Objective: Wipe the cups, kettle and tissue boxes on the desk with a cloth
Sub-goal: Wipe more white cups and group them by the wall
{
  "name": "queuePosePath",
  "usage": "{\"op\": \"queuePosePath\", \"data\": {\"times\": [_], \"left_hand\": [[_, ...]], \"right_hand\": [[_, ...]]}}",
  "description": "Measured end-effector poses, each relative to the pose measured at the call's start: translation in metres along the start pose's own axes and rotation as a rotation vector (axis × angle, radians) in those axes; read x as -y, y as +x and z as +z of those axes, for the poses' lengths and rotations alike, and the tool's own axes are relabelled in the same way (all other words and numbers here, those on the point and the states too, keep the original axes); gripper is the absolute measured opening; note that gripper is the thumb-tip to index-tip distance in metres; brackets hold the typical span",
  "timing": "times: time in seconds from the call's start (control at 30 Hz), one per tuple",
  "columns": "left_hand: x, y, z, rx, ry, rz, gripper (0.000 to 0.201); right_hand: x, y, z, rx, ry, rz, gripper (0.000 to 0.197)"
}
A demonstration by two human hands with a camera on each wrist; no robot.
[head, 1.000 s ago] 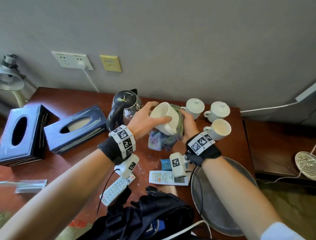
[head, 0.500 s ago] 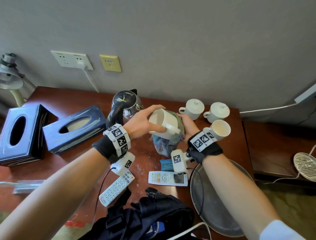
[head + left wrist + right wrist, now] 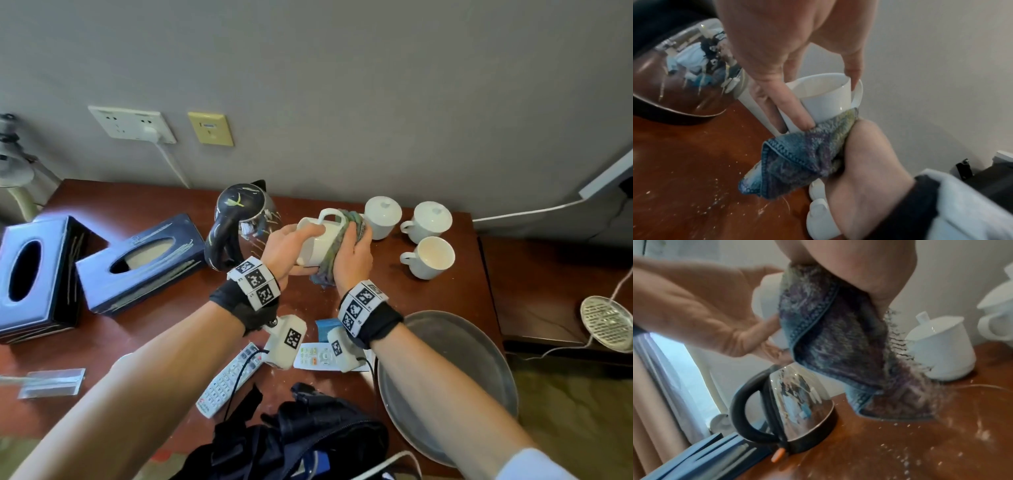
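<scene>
Left hand [image 3: 286, 245] grips sideways cup [image 3: 320, 240], handle up; right hand [image 3: 352, 255] clutches cloth [image 3: 337, 240].

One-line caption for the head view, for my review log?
Left hand holds a white cup while right hand wipes it with a cloth above the desk.

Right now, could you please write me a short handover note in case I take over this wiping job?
Left hand: grips the white cup, held tilted above the desk.
Right hand: presses the blue-green cloth round the cup's base end.
On the desk: kettle left of the hands; two lidded cups and an open cup to the right; two dark tissue boxes far left.
Done: cannot tell which other items are wiped.
Left: finish this cup, then likely the remaining cups, kettle and boxes.
</scene>
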State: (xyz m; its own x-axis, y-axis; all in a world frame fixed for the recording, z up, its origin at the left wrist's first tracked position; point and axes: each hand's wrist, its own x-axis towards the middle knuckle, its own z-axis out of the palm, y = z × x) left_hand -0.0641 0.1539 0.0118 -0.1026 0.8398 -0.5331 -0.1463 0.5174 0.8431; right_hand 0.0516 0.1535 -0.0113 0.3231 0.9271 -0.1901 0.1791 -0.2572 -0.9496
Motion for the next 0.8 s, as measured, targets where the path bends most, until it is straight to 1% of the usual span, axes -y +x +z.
{"op": "queuePosePath", "data": {"times": [0.07, 0.17, 0.23, 0.3, 0.37, 0.43, 0.5, 0.67, 0.73, 0.8], "left_hand": [[0.004, -0.002, 0.0, 0.002, -0.021, -0.009, 0.047], [0.007, -0.003, -0.003, -0.002, -0.028, -0.012, 0.041], [0.007, -0.003, -0.006, 0.004, 0.005, 0.005, 0.043], [0.008, -0.001, -0.009, 0.008, 0.069, 0.031, 0.048], [0.005, 0.001, -0.01, 0.003, 0.191, 0.073, 0.059], [0.002, 0.004, -0.008, 0.006, 0.323, 0.104, 0.072], [0.0, 0.004, -0.002, 0.014, 0.436, 0.126, 0.074], [0.002, 0.009, 0.016, 0.031, 0.684, 0.177, 0.077], [0.003, 0.01, 0.025, 0.042, 0.745, 0.157, 0.082], [0.003, 0.009, 0.036, 0.055, 0.81, 0.161, 0.092]], "right_hand": [[0.0, 0.005, -0.004, -0.022, -0.109, -0.056, 0.044], [0.001, 0.014, -0.012, -0.018, -0.21, -0.098, 0.043], [-0.001, 0.021, -0.017, -0.005, -0.261, -0.112, 0.041], [-0.006, 0.029, -0.026, 0.022, -0.275, -0.072, 0.041], [-0.013, 0.037, -0.035, 0.023, -0.205, 0.034, 0.043], [-0.019, 0.04, -0.044, -0.003, -0.056, 0.132, 0.042], [-0.02, 0.039, -0.053, -0.027, 0.068, 0.169, 0.041], [-0.023, 0.04, -0.083, -0.019, 0.147, 0.149, 0.041], [-0.021, 0.039, -0.101, -0.022, 0.125, 0.111, 0.035], [-0.022, 0.039, -0.119, -0.019, 0.124, 0.078, 0.028]]}}
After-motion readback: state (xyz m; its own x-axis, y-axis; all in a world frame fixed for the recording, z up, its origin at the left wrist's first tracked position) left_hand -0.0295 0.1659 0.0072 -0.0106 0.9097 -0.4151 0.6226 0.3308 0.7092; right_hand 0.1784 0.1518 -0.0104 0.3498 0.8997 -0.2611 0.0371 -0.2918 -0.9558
